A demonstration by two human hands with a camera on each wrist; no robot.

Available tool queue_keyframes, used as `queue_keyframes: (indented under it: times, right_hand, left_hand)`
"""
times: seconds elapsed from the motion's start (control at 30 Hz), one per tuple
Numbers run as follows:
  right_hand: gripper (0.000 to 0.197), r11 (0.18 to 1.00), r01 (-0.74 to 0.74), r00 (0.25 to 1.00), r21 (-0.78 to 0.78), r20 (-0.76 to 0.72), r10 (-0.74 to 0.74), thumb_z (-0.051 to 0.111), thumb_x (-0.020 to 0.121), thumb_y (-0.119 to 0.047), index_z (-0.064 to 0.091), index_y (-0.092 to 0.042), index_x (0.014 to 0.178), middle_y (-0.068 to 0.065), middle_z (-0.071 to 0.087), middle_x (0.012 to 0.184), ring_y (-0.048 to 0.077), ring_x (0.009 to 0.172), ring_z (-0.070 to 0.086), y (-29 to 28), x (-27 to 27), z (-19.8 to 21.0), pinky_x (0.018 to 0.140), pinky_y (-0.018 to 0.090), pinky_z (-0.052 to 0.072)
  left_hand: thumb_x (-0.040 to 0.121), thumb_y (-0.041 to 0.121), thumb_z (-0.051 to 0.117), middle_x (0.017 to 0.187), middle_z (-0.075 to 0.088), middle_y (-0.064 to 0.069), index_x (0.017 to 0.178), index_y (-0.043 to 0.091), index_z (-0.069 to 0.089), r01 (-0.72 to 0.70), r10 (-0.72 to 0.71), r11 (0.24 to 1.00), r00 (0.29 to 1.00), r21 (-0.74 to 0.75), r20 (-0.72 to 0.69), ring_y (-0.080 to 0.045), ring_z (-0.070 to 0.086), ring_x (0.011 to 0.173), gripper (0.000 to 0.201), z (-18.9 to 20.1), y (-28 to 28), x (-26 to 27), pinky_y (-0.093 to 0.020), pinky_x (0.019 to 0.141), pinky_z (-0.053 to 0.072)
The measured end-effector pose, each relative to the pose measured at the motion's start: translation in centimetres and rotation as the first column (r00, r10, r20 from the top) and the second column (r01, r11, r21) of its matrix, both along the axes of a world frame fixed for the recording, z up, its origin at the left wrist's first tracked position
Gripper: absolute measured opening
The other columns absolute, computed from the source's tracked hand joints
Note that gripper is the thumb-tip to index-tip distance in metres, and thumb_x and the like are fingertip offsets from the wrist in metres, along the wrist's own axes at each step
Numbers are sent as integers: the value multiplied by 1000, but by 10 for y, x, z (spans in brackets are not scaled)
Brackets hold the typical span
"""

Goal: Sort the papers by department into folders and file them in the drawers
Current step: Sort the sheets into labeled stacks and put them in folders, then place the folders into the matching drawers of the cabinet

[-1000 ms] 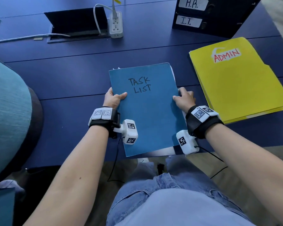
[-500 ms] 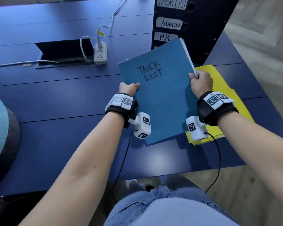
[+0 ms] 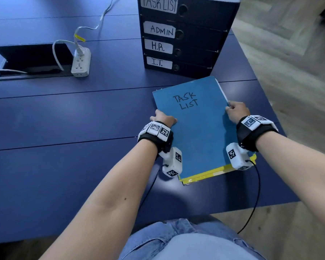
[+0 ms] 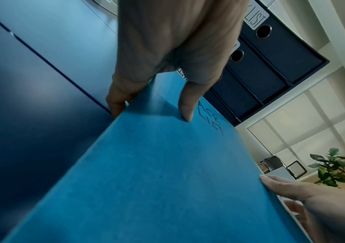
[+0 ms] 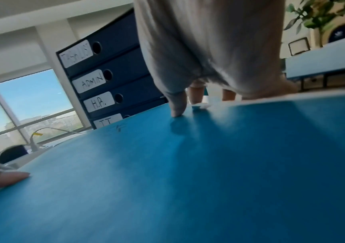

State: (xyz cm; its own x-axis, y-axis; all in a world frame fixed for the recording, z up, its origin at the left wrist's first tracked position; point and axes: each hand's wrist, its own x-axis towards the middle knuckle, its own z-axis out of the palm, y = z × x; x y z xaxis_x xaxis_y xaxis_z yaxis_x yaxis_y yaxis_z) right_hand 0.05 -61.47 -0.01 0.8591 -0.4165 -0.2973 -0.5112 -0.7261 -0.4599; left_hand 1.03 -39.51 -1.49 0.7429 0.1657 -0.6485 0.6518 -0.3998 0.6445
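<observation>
A blue folder (image 3: 197,128) marked TASK LIST lies over the yellow folder (image 3: 204,175), of which only the near edge shows. My left hand (image 3: 164,118) grips the blue folder's left edge, thumb (image 4: 185,105) on top and fingers below. My right hand (image 3: 236,109) grips its right edge, thumb (image 5: 177,105) on the cover, white paper edges showing beside it. The dark blue drawer unit (image 3: 182,34) stands just beyond, its drawers labelled TASK LIST, ADMIN, H.R. and I.T., all closed.
A white power strip (image 3: 81,62) with a cable lies at the back left beside an open cable hatch (image 3: 32,59) in the blue table (image 3: 64,147). The table's right edge runs close past the folders, with wooden floor (image 3: 298,53) beyond.
Both hands carried the blue folder from the middle of the table to the right, raised it, and now it sits low over the yellow folder in front of the drawers.
</observation>
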Motion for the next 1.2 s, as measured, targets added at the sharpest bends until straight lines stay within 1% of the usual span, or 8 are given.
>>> queue_keyframes:
  times: [0.1,0.17,0.5,0.63,0.8,0.93,1.07,1.2]
  right_hand:
    - [38,1000,5,978,-17,-209,-9,44,94,-38,48,-18,127,22,34,135,42,125,34,0,1,-13,106,40,26]
    - [48,999,33,963,-18,-267,-37,40,95,-41,34,-17,136,19,25,142,41,131,25,4,0,-22,108,46,20]
    - [46,993,8,950,122,-312,31,37,93,-25,33,1,132,20,29,137,39,124,33,68,0,-36,103,38,27]
    - [69,959,-36,959,281,-259,112,52,91,-27,13,-4,144,17,19,144,36,133,27,126,-8,-26,109,37,27]
    - [60,913,-126,977,388,-112,183,53,85,-9,25,3,137,12,41,121,29,119,44,199,-13,-25,95,32,37]
    - [74,885,-195,962,424,-92,256,41,90,-6,-1,-16,149,-1,37,112,26,118,45,245,-25,-23,86,24,31]
    - [75,881,-218,964,420,-50,263,40,91,-6,-5,-21,149,4,36,145,32,131,36,277,-31,-21,102,28,29]
    - [72,884,-224,962,410,-51,268,42,92,-9,2,-20,150,9,31,150,27,135,34,286,-27,-20,106,27,25]
  left_hand:
    - [85,22,62,141,28,-13,136,5,22,8,-6,998,1000,67,-30,-29,37,125,67,-4,-9,0,-33,102,33]
    - [84,19,63,139,33,-17,137,4,24,38,-36,991,999,128,-18,-32,38,126,67,-6,-9,-1,-35,101,34]
    - [87,20,59,140,32,-16,136,3,26,-1,4,956,1000,292,-12,-31,37,127,62,-9,61,11,-33,103,32]
    - [85,24,64,142,33,-13,137,2,28,-37,46,939,999,343,-18,-25,39,129,67,-6,119,10,-28,102,33]
    - [81,30,68,138,42,-12,133,4,40,-78,91,917,996,391,-15,-26,49,120,64,0,193,-6,-30,94,40]
    - [73,28,77,135,47,-9,131,5,39,-140,152,938,988,316,-15,-27,49,122,73,3,242,-17,-33,100,39]
    - [71,18,79,131,49,-10,128,7,35,-184,184,953,983,240,23,-27,47,122,74,0,274,-28,-35,101,38]
    - [70,13,79,130,50,-11,129,9,34,-171,163,969,985,181,55,-27,47,121,74,-4,291,-35,-37,103,38]
